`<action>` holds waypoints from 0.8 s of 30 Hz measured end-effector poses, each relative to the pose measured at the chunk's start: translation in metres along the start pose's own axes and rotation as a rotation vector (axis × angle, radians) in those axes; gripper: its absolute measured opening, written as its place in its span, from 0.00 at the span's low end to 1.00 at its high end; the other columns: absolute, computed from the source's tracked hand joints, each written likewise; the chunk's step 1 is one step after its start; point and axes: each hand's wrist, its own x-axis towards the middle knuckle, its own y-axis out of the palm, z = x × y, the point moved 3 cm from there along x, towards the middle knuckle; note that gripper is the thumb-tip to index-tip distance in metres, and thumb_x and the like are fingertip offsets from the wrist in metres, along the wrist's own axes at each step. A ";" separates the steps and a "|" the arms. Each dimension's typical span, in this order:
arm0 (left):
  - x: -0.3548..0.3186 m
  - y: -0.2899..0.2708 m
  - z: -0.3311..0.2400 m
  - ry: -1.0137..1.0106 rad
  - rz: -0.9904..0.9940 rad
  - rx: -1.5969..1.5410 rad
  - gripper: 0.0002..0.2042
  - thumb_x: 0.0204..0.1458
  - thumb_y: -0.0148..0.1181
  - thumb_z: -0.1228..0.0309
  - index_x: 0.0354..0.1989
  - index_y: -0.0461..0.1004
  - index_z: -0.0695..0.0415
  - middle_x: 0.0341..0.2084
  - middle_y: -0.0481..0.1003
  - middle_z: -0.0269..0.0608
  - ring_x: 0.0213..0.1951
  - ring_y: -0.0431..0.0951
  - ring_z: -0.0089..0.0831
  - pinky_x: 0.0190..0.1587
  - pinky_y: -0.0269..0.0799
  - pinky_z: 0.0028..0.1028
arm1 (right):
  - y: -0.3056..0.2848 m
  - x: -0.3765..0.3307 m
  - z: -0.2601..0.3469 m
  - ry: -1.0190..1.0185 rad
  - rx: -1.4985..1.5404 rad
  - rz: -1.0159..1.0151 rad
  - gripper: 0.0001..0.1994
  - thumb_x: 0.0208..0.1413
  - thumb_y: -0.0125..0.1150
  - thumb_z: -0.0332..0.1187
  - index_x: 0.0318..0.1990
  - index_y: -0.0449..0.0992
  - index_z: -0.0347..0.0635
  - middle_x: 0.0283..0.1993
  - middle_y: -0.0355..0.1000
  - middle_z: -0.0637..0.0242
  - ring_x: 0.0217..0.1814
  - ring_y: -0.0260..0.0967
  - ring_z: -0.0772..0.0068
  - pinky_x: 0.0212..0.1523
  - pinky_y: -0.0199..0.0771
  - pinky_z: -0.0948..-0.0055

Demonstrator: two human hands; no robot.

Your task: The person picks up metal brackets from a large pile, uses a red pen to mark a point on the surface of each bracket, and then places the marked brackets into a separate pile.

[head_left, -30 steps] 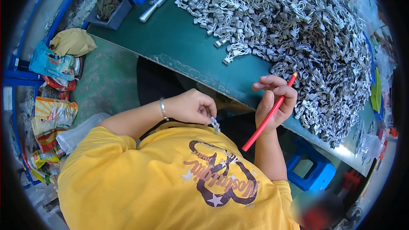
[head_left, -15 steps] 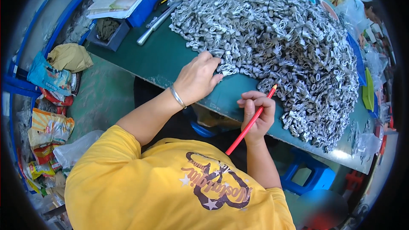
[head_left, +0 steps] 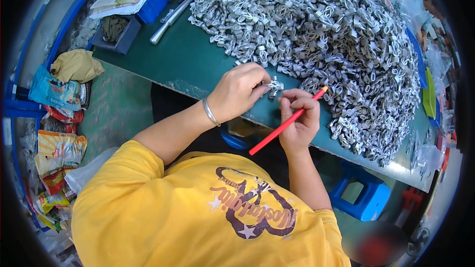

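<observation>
A big heap of small silvery metal parts (head_left: 297,20), with loops and ribbed ends, spreads over the green table (head_left: 183,64). My left hand (head_left: 240,86), with a bangle at the wrist, pinches a small silvery metal part (head_left: 275,85) at the heap's near edge. More loose pieces lie close by its fingertips, so how many it grips is unclear. My right hand (head_left: 302,121) is closed around a red pencil (head_left: 277,132), its pale tip pointing up toward the heap. The fingertips of both hands are close together.
On the table's left are a metal tool with a long handle (head_left: 170,22), a grey bin with a dark cloth (head_left: 116,34) and a blue box (head_left: 158,0) under papers. A blue stool (head_left: 358,193) stands below the right edge. Bags (head_left: 59,153) line the left side.
My left hand has drawn away from the heap to the right, bringing a metal part toward my right hand. The red pencil has tilted flatter. The view has shifted slightly.
</observation>
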 end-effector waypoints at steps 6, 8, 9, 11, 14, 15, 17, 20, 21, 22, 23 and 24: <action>-0.006 -0.004 -0.008 -0.016 -0.127 -0.279 0.08 0.40 0.63 0.83 0.29 0.72 0.64 0.31 0.76 0.42 0.29 0.76 0.28 0.32 0.73 0.24 | -0.001 0.002 0.000 0.025 0.019 -0.079 0.10 0.51 0.54 0.17 0.35 0.60 0.38 0.39 0.69 0.57 0.37 0.67 0.74 0.40 0.69 0.78; -0.009 -0.004 -0.008 -0.008 -0.134 -0.275 0.08 0.40 0.64 0.83 0.30 0.72 0.64 0.31 0.76 0.43 0.30 0.77 0.28 0.33 0.73 0.23 | -0.002 0.001 0.001 0.072 0.017 -0.089 0.10 0.52 0.53 0.17 0.36 0.60 0.38 0.40 0.69 0.57 0.37 0.66 0.74 0.40 0.69 0.77; -0.010 -0.005 -0.009 0.043 -0.154 -0.288 0.09 0.40 0.64 0.83 0.31 0.72 0.64 0.31 0.76 0.44 0.30 0.77 0.28 0.34 0.73 0.23 | -0.002 0.001 0.001 0.144 0.035 -0.088 0.09 0.53 0.54 0.18 0.37 0.60 0.38 0.40 0.69 0.57 0.36 0.66 0.75 0.39 0.69 0.78; -0.011 -0.008 -0.010 0.157 -0.170 -0.256 0.11 0.40 0.64 0.83 0.34 0.71 0.64 0.32 0.76 0.45 0.32 0.77 0.29 0.36 0.74 0.23 | -0.001 0.002 0.003 0.269 0.154 -0.048 0.09 0.53 0.54 0.19 0.37 0.60 0.38 0.38 0.69 0.57 0.34 0.67 0.76 0.36 0.70 0.79; -0.013 -0.009 -0.015 0.036 -0.154 -0.441 0.12 0.41 0.63 0.84 0.35 0.71 0.64 0.36 0.74 0.45 0.34 0.77 0.28 0.37 0.74 0.23 | -0.004 0.001 0.004 0.266 0.297 -0.008 0.09 0.52 0.55 0.18 0.36 0.61 0.38 0.37 0.70 0.56 0.33 0.68 0.76 0.35 0.70 0.79; -0.017 -0.004 -0.013 -0.032 -0.153 -0.599 0.13 0.42 0.63 0.85 0.38 0.70 0.66 0.38 0.71 0.45 0.35 0.76 0.26 0.38 0.73 0.22 | -0.008 -0.001 0.002 0.242 0.294 0.017 0.10 0.51 0.56 0.17 0.35 0.62 0.39 0.38 0.70 0.56 0.35 0.68 0.75 0.36 0.70 0.79; -0.017 -0.004 -0.011 -0.073 -0.138 -0.637 0.14 0.42 0.62 0.86 0.38 0.71 0.66 0.38 0.71 0.44 0.36 0.75 0.26 0.39 0.73 0.22 | -0.008 0.002 0.000 0.089 0.256 0.039 0.12 0.48 0.58 0.16 0.34 0.62 0.39 0.38 0.69 0.56 0.38 0.68 0.72 0.39 0.69 0.77; -0.020 -0.001 -0.007 -0.133 -0.114 -0.718 0.14 0.42 0.61 0.87 0.40 0.71 0.67 0.38 0.70 0.43 0.36 0.74 0.24 0.39 0.72 0.21 | -0.007 0.001 -0.002 0.050 0.214 0.052 0.14 0.46 0.59 0.15 0.34 0.62 0.40 0.39 0.69 0.56 0.40 0.68 0.70 0.41 0.69 0.76; -0.022 0.000 -0.006 -0.139 -0.121 -0.749 0.13 0.43 0.61 0.87 0.39 0.72 0.67 0.38 0.69 0.43 0.37 0.74 0.24 0.39 0.72 0.21 | -0.005 0.001 0.001 0.030 0.205 0.037 0.14 0.45 0.60 0.15 0.34 0.62 0.40 0.40 0.68 0.56 0.40 0.68 0.69 0.41 0.69 0.75; -0.023 0.000 -0.006 -0.146 -0.129 -0.780 0.13 0.43 0.61 0.87 0.39 0.72 0.67 0.38 0.69 0.42 0.37 0.74 0.24 0.40 0.72 0.21 | -0.004 0.000 0.002 0.009 0.195 0.021 0.15 0.45 0.60 0.14 0.35 0.61 0.40 0.40 0.68 0.55 0.40 0.68 0.69 0.42 0.69 0.75; -0.025 0.000 -0.007 -0.144 -0.134 -0.790 0.13 0.43 0.61 0.87 0.39 0.72 0.68 0.38 0.69 0.42 0.37 0.74 0.24 0.39 0.72 0.21 | -0.004 -0.003 0.001 0.020 0.220 0.012 0.18 0.43 0.62 0.14 0.36 0.60 0.41 0.41 0.67 0.55 0.39 0.68 0.68 0.42 0.70 0.75; -0.025 -0.001 -0.007 -0.145 -0.136 -0.791 0.13 0.43 0.61 0.87 0.39 0.72 0.68 0.38 0.69 0.42 0.37 0.74 0.24 0.39 0.72 0.21 | -0.004 -0.004 0.000 0.020 0.220 0.015 0.18 0.43 0.62 0.14 0.36 0.60 0.41 0.41 0.67 0.55 0.39 0.68 0.68 0.42 0.70 0.75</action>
